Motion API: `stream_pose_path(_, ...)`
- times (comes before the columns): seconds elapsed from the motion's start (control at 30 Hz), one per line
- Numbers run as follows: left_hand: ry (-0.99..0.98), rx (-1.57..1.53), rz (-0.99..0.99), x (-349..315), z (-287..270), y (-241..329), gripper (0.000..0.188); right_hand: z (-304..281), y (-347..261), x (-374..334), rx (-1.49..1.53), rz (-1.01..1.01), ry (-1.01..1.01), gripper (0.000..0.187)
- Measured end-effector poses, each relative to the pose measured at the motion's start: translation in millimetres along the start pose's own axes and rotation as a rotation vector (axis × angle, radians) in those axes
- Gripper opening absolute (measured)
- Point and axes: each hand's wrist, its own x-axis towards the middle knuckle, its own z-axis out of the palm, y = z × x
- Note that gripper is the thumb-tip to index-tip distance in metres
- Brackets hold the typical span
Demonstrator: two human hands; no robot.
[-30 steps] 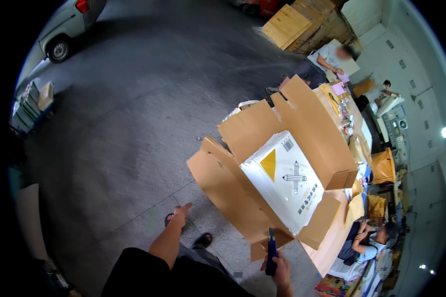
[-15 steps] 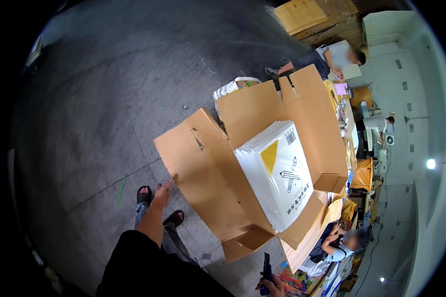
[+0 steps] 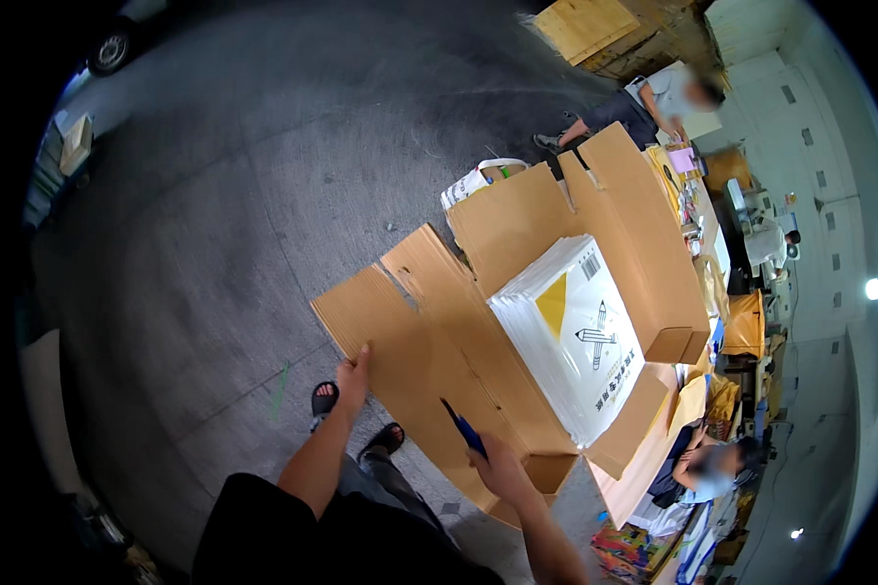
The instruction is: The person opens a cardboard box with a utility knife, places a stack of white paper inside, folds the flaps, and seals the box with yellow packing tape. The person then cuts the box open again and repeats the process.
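A large brown cardboard box lies opened out in front of me, its flaps spread. Inside rests a stack of white packages, the top one printed with crossed pencils and a yellow corner. My left hand pinches the near-left edge of the box flap, thumb on top and fingers beneath. Over the near part of that side, my right hand grips a dark blue box cutter. Its blade points up and left, above the cardboard; whether it touches, I cannot tell.
A white bag stands behind the box. To the right runs a cluttered worktable, with one person beside it and another farther back. An orange bin stands beyond. My sandalled feet are on the grey floor.
My right hand has come up and left with the box cutter, from beside the box to over the flap. My left hand has closed on the flap edge, and a creased end has lifted.
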Motion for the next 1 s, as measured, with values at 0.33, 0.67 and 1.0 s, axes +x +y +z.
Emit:
stream_pose_path(0.33, 0.283, 0.212, 0.296, -85, -35, 59, 0.050, 36, -78, 106, -0.423, -0.265, -0.006, 0.037)
stream_pose_path(0.67, 0.271, 0.340, 0.407, -94, -45, 55, 0.049, 32, -99, 91, -0.478, -0.314, -0.121, 0.032)
stream_pose_path(1.0, 0.283, 0.509, 0.491, -97, -45, 61, 0.052, 58, -123, 111, -0.311, -0.122, -0.154, 0.027)
